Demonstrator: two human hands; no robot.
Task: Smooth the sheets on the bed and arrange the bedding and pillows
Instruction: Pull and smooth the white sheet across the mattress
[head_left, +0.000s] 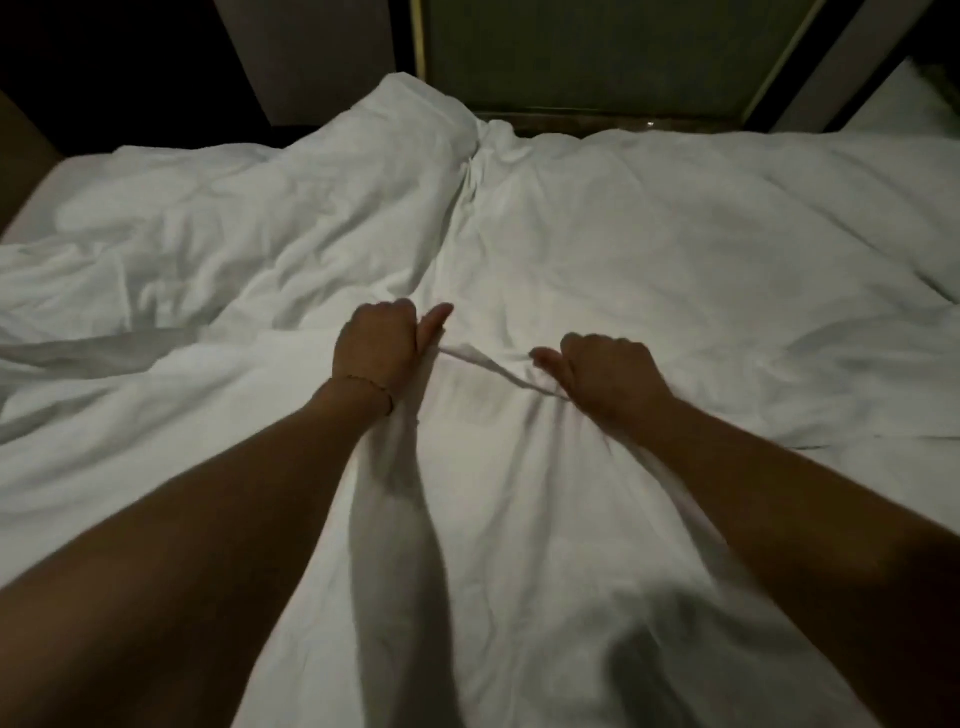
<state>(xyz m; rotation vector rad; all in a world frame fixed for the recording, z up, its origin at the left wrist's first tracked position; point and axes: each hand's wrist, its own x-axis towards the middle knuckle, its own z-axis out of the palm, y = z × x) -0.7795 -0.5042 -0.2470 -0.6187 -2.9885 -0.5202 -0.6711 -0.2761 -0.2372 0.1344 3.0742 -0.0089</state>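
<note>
Both hands grip the white sheet at mid-bed.

The left hand (379, 345) and right hand (605, 371) are fists with thumbs out, each bunching the sheet (597, 260) — a taut ridge runs between them — while the rumpled cloth covers the bed.

Single head-worn wide-angle view. Positioned above the near edge of the bed (675, 249), facing forward and down across it toward the far wall (597, 52). Close range: forearms fill the lower frame. No second view for overlap.
</note>
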